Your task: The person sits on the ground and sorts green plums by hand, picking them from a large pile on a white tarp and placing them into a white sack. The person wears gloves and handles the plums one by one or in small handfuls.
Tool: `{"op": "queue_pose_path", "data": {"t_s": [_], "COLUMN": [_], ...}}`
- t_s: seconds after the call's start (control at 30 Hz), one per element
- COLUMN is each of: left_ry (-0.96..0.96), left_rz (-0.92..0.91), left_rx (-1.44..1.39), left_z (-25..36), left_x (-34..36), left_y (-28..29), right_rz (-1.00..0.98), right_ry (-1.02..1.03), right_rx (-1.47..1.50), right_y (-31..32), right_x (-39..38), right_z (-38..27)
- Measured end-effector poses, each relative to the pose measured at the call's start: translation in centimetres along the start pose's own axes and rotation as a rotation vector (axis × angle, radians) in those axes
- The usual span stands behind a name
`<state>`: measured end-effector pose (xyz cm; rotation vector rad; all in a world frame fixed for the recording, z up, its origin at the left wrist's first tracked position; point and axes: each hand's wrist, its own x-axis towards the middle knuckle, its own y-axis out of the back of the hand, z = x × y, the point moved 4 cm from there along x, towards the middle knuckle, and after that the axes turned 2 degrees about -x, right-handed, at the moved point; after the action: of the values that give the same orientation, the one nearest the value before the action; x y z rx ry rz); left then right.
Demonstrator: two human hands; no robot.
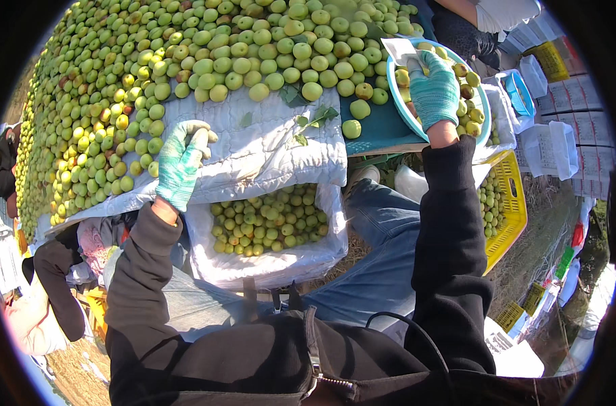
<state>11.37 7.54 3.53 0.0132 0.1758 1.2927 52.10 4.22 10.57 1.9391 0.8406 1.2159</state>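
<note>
Largest item: the pile (204, 65) of green fruit, spread loose over the upper and left part of the work surface. In my judgement this is the bulk of what is left, and the work is far from complete. A pale quilt (267, 152) lies at its near edge; the part in front of me is bare of fruit, which I take as a sign that some has been dealt with there.

Below the quilt, close to my legs, stands the lined crate (210, 268), holding a good quantity of green fruit. To my right, the yellow crate (518, 193) also contains fruit, partly hidden by my sleeve. I count both as portions done, though their final standing cannot be confirmed.

The basin (485, 108), at upper right, holds fruit of mixed green and brownish colour. My right hand (435, 91), gloved, is over it, fingers bent downward; I cannot tell whether they grasp anything. My left hand (179, 166), also gloved, is above the quilt, fingers loosely bent and apart, nothing visible in it.

A white card (399, 51) shows beside my right fingertips. A leafy sprig (315, 123) lies on the quilt. Smallest: one stray fruit (351, 128) just beside the quilt's right edge.
</note>
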Motion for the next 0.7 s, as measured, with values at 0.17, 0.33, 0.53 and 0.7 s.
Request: {"op": "queue_pose_path", "data": {"t_s": [0.17, 0.33, 0.53, 0.7], "left_ry": [0.210, 0.290, 0.329, 0.265], "left_rz": [0.196, 0.389, 0.202, 0.135], "left_rx": [-0.046, -0.147, -0.129, -0.187], "left_z": [-5.1, -8.9, -10.0, -7.4], "left_x": [-12.2, -15.2, -13.3, -12.8], "left_y": [5.6, 7.7, 5.7, 4.0], "right_rz": [-0.414, -0.751, -0.726, -0.391], "right_ry": [-0.020, 0.003, 0.238, -0.020], "right_rx": [-0.638, -0.759, -0.889, 0.071], "right_y": [-6.5, -16.0, -17.1, -8.0], "right_x": [9.7, 16.3, 16.4, 11.2], "right_z": [4.6, 9.0, 10.9, 4.0]}}
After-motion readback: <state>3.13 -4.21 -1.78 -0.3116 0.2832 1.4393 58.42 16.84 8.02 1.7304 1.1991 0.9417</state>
